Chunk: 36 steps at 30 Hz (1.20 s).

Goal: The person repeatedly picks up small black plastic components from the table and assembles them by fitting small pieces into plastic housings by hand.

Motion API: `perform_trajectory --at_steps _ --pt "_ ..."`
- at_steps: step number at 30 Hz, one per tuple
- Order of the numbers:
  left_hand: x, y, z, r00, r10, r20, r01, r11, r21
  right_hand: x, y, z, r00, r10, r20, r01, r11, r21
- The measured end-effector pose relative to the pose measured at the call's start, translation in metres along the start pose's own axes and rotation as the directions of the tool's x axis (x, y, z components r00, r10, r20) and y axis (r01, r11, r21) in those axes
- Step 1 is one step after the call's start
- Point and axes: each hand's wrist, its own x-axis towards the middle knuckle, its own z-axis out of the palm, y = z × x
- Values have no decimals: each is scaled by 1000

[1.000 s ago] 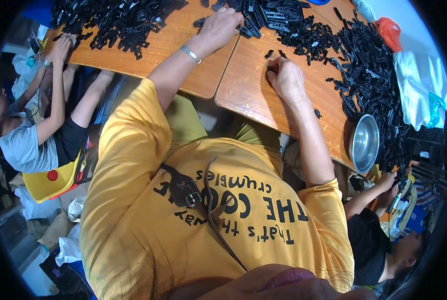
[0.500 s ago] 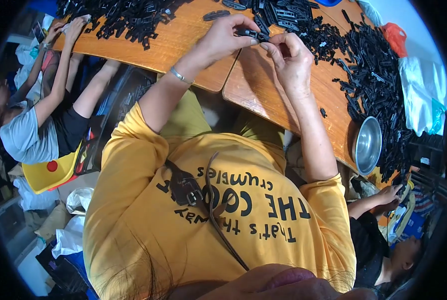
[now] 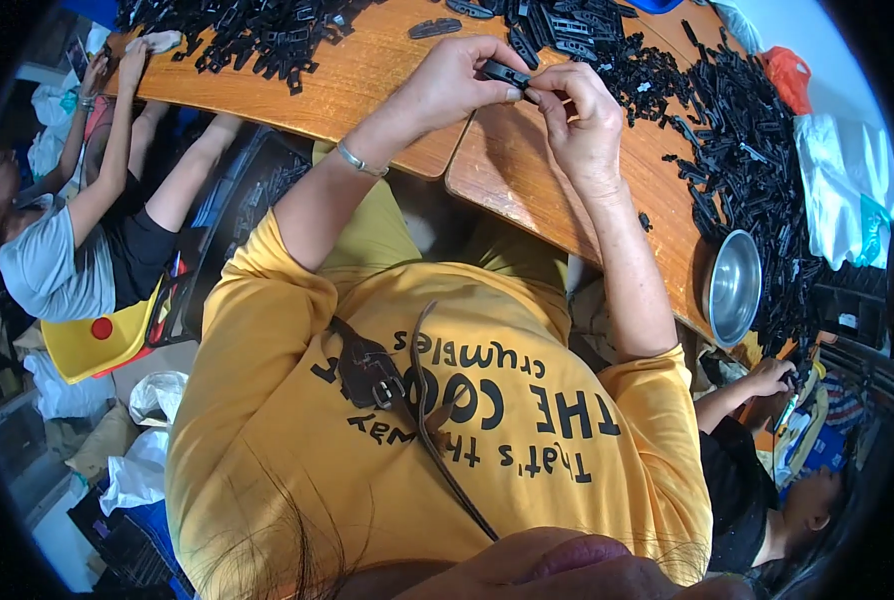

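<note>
Over wooden tabletop (image 3: 532, 190), inward of near edge: my left hand (image 3: 455, 82) grips black plastic piece (image 3: 505, 74), my right hand (image 3: 589, 130) pinches its end, fingertips closed; black parts (image 3: 742, 140) heaped toward right edge, metal bowl (image 3: 733, 290) by near edge.

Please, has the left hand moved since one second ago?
Yes. The left hand has come closer to the near edge of the wooden table, away from the pile of long black parts.
</note>
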Motion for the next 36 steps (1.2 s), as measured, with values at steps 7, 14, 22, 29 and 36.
perform_trajectory --at_steps 7,14,22,29,36 --pt "-4 11 1 956 -291 18 278 891 -359 -11 12 5 942 320 -102 -263 891 371" --pt "-16 -15 13 963 -193 187 265 581 -770 -3 8 8 974 139 -176 -107 978 178" --pt "-19 -30 21 966 -216 140 236 530 -814 -9 7 8 953 265 -145 -213 930 301" --pt "-19 -36 18 974 -189 121 203 513 -834 -20 -2 20 954 272 -127 -232 936 265" --pt "-22 -32 20 959 -281 37 225 675 -702 -21 -3 24 963 253 -98 -228 950 212"
